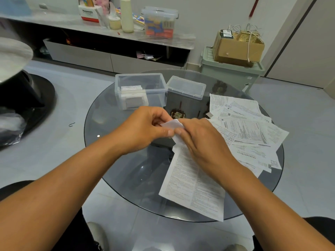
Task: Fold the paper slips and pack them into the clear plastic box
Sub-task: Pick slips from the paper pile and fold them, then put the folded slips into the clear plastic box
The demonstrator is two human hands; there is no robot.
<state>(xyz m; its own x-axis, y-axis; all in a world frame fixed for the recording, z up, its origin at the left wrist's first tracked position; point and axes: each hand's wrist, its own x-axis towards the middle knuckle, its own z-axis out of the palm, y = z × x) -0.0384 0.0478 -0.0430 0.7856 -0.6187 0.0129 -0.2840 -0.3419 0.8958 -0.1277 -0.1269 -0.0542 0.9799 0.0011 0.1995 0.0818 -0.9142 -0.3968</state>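
A long printed paper slip [192,180] hangs from both my hands over the round glass table [116,160], its lower end lying on the glass. My left hand [143,129] pinches the slip's folded top edge between thumb and fingers. My right hand [201,140] grips the same top part from the right, fingers curled over it. Behind my hands stands the open clear plastic box [141,89] with several folded slips [133,98] stacked at its left end. Its clear lid [186,87] rests upside down just right of it.
A loose pile of unfolded printed slips [250,127] spreads over the table's right side. Beyond the table are a low shelf unit [108,51] with boxes and bottles, and a green bin [230,73] carrying a cardboard box. A dark round base [27,98] stands at the left.
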